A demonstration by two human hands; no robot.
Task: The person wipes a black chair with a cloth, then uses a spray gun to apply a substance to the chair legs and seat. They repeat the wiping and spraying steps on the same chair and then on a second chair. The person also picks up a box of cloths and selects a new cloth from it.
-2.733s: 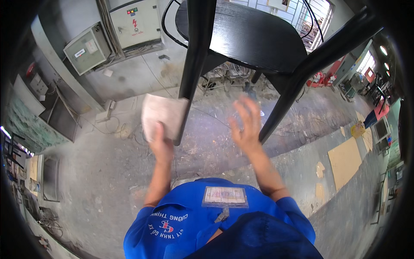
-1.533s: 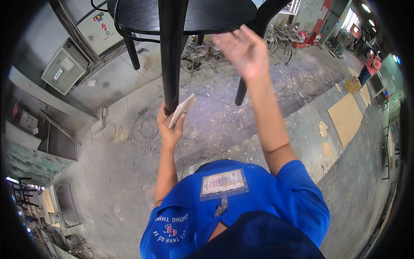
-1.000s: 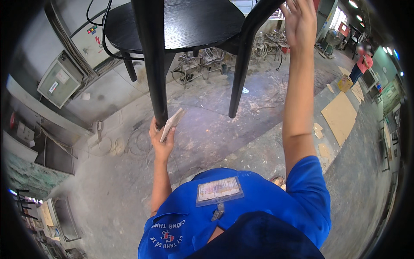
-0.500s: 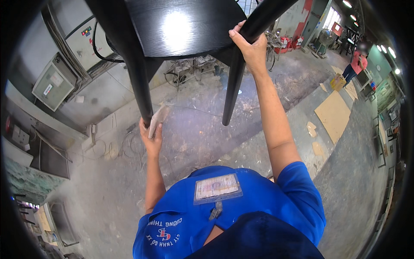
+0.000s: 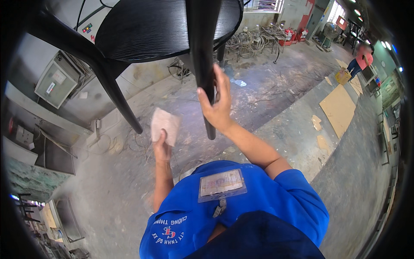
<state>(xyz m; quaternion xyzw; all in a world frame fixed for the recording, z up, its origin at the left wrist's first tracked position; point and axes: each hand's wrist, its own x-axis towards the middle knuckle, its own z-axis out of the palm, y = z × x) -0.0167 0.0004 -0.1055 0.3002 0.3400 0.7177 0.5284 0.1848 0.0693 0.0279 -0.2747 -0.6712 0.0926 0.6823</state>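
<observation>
A black wooden chair with a round, glossy seat [image 5: 148,36] is raised in front of me, its tapering legs pointing down toward me. My right hand [image 5: 220,103] grips the nearer right leg [image 5: 203,52], thumb on one side and fingers along the other. In my left hand [image 5: 162,149] is a folded, pale beige piece of sandpaper [image 5: 166,125], pinched under the thumb and slightly blurred. It is apart from the chair, just right of the tip of the left leg [image 5: 114,97]. What holds the chair up is out of view.
Grey metal boxes [image 5: 56,80] line the left wall. Coiled hoses [image 5: 254,41] and red containers [image 5: 290,36] stand at the back. Flat cardboard [image 5: 338,110] lies on the floor at right, and a person in a pink top [image 5: 362,60] stands beyond it.
The chair has turned, its right leg swinging leftward. My right hand has slid down from beside the seat to lower on that leg. My left hand has moved the sandpaper off the left leg.
</observation>
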